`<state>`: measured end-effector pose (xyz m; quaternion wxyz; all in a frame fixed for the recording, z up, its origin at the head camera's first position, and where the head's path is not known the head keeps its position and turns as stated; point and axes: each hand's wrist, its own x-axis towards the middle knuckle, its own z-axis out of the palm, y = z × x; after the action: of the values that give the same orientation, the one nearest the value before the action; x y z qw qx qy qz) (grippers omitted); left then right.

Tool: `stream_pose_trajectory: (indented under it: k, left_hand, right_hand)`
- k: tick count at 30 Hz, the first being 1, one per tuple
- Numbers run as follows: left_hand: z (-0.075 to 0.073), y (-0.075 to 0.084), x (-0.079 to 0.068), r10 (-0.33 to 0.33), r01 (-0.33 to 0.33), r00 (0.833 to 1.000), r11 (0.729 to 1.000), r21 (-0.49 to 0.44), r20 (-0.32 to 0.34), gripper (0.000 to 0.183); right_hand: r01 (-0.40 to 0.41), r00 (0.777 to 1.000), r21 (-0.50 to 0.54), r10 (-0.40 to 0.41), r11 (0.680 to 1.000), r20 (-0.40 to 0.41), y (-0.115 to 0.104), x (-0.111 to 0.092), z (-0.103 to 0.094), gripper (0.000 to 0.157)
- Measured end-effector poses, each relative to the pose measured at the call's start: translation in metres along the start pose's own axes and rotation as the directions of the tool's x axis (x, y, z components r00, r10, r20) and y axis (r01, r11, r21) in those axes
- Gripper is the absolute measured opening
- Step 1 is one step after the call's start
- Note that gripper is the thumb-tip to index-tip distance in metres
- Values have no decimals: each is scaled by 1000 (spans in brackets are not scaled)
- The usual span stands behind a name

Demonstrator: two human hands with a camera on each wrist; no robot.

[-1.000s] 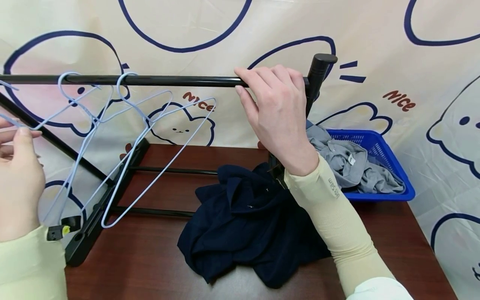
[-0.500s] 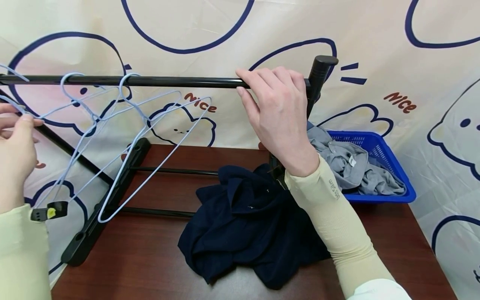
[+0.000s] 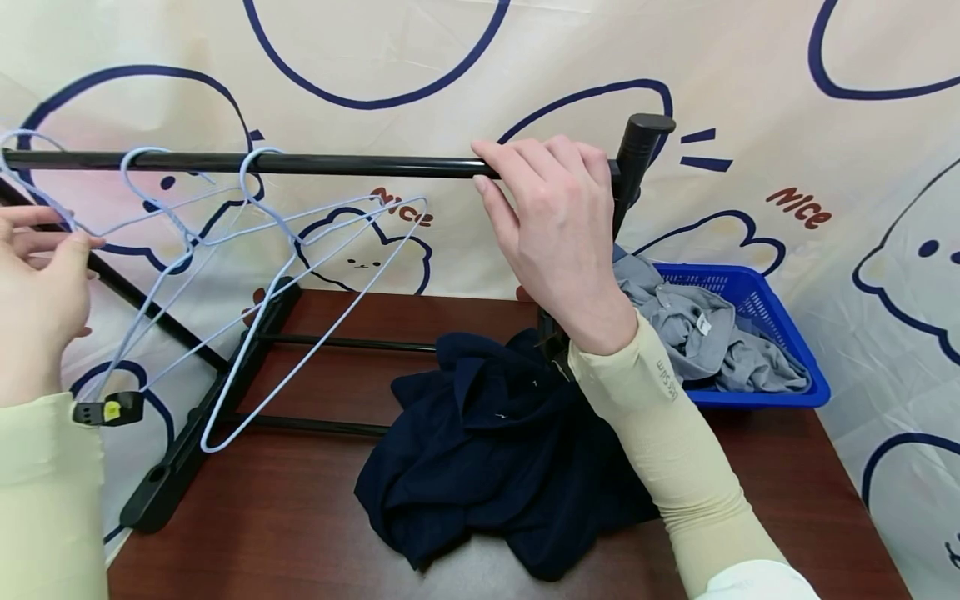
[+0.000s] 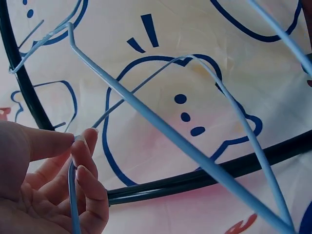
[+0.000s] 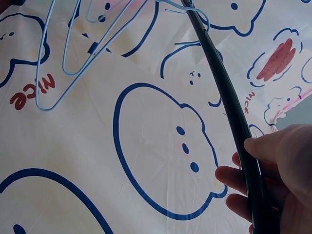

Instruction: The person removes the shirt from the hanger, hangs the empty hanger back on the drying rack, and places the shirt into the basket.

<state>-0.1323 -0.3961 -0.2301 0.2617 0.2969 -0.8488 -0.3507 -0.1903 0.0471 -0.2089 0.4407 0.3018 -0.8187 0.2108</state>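
At the left end of the black rail (image 3: pixel 375 167), a light blue wire hanger (image 4: pixel 74 204) has its hook over the rail. My left hand (image 3: pixel 45 292) pinches that hanger's wire just below the hook, between thumb and fingertips. Two more hangers hang beside it, the nearer one with its hook (image 3: pixel 243 177) left of the rail's middle. My right hand (image 3: pixel 555 225) grips the rail near its right post, thumb below and fingers over the top; the right wrist view shows the fingers round the bar (image 5: pixel 229 97).
A crumpled navy garment (image 3: pixel 495 450) lies on the brown table (image 3: pixel 262 508) under the rail. Behind the right forearm stands a blue basket (image 3: pixel 817 392) with grey clothing (image 3: pixel 697 325) in it. The rack's black foot (image 3: pixel 172 475) is at the left, a patterned curtain (image 3: pixel 420 50) behind.
My left hand has lifted the hanger's hook up and brought it over the rail at the far left. The right hand has stayed on the rail.
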Motion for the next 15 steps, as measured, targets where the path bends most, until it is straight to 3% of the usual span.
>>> stream_pose_trajectory:
  k: [8, 15]
  left_hand:
    - [4, -15, 7, 54, -54, 998, 998, -31, 10, 43]
    - [4, 0, -9, -29, 28, 1000, 996, 86, 2, 52]
  right_hand:
    - [-3, 1000, -3, 3, 1000, 2, 0, 0, 0, 34]
    - [-1, 1000, -1, 1, 1000, 1, 0, 1, 0, 34]
